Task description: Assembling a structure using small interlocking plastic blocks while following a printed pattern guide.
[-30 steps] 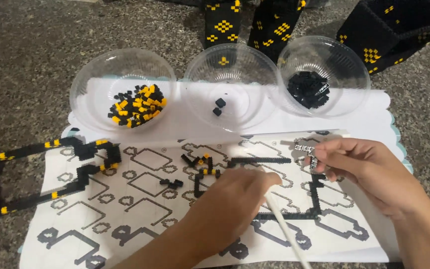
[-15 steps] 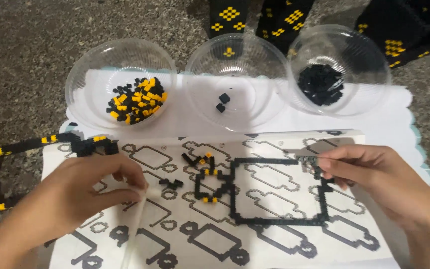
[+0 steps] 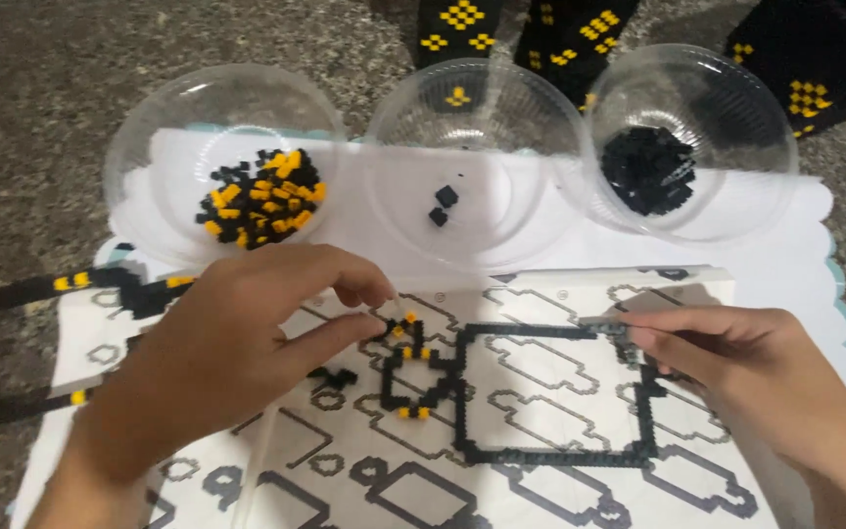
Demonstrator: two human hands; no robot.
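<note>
**Holding the bead frame while I work on its corner**

My left hand [image 3: 247, 343] pinches a small yellow bead [image 3: 409, 317] at the frame's [image 3: 540, 451] left corner. My right hand [image 3: 736, 362] is closed on thin tweezers [image 3: 604, 318], pressing the frame's right side so it stays on the pattern sheet [image 3: 364, 490].

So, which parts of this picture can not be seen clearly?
- Head view: what the left hand pinches at its fingertips; too small.
- Head view: the thin tool in the right hand; blurred, mostly covered by fingers.
- Head view: the black and yellow bead frame; cut off by the left edge.
</note>
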